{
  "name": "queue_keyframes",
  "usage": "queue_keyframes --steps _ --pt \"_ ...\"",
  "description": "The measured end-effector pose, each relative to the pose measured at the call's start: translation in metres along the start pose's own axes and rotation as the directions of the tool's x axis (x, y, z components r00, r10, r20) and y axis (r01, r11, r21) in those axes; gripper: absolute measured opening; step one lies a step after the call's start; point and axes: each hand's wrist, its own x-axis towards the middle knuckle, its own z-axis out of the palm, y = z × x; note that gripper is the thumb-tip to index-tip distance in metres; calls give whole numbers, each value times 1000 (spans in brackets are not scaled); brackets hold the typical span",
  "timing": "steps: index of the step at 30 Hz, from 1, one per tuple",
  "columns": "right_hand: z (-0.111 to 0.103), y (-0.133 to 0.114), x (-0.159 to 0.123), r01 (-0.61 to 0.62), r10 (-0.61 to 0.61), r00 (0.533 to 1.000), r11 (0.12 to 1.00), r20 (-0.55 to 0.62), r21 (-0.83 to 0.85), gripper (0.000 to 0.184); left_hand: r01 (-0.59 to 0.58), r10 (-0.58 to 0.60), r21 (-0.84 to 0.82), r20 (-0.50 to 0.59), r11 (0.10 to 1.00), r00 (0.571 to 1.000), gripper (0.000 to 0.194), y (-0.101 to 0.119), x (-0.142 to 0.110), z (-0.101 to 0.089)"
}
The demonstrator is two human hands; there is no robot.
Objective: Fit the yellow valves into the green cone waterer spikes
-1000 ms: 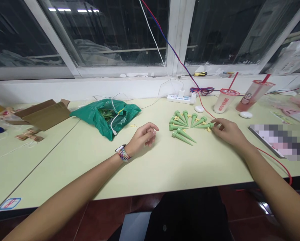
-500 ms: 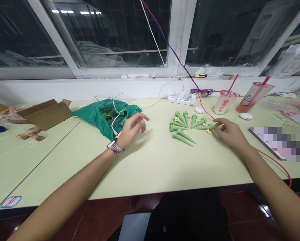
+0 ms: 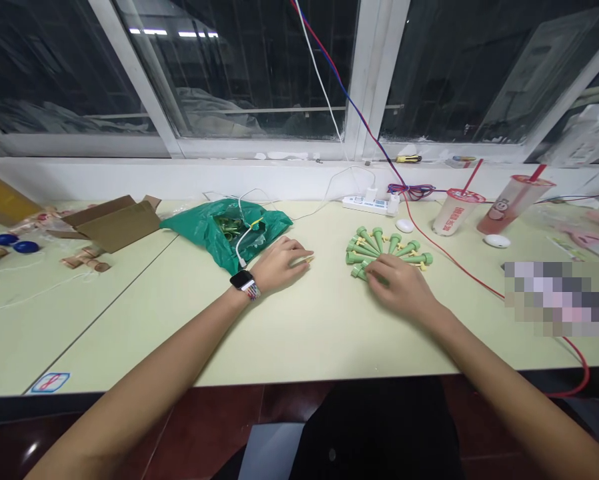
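Several green watering spikes [image 3: 355,258] with small yellow valves lie fanned out on the table, tips pointing inward. My right hand [image 3: 404,285] reaches over the near side of the fan, its fingers curled onto a near green watering spike [image 3: 358,273] and hiding most of it. Left of the fan, my left hand [image 3: 281,264], with a watch on the wrist, rests low over the table. Its thumb and index finger close around a small yellow valve [image 3: 309,259], which shows only in part. Behind that hand lies a green plastic bag [image 3: 199,230], open, with more green pieces inside.
A power strip [image 3: 367,204] and cables run along the wall. Two drink cups with straws, one cup [image 3: 454,213] nearer, stand at the back right. A cardboard box [image 3: 114,223] and wooden toys [image 3: 85,259] lie left. A red cable [image 3: 472,280] crosses the right side.
My right hand has moved left, from the rightmost spike to the near spikes. My left hand has come down and right, its fingers closing on the small yellow valve. The view has shifted slightly.
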Motion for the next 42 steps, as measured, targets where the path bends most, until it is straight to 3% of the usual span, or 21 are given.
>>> queue_keyframes --steps 10,17,20,24,27,31,34,38,42 --pt "15 -2 -6 32 -35 999 992 -30 -119 11 -105 105 31 30 994 994 24 1 0 8" --pt "17 -1 -10 -25 25 1000 1000 -2 11 11 -9 8 -55 -19 998 1000 31 -3 1 -1" --pt "17 -1 -12 18 -15 999 996 -31 93 13 96 -92 65 -50 993 994 31 -17 0 -14" --pt "18 -1 -12 46 -33 996 983 -77 180 17 136 -162 340 48 930 986 34 -34 -4 -23" --pt "19 -1 -12 38 -19 996 973 -88 229 17 158 -200 339 91 928 976 31 -38 -4 -22" --pt "20 -2 -9 6 25 995 951 -97 309 15 234 -246 139 76 962 966 23 -33 0 -20" --pt "22 -4 -3 -53 108 988 910 -113 412 17 352 -348 -195 57 915 936 23 -25 4 -18" --pt "27 -9 10 -131 226 968 833 -114 538 22 416 -397 -629 181 656 900 33 -10 8 -14" --pt "35 -16 30 -158 263 959 797 -101 584 23 409 -381 -804 249 431 890 41 6 11 -5"
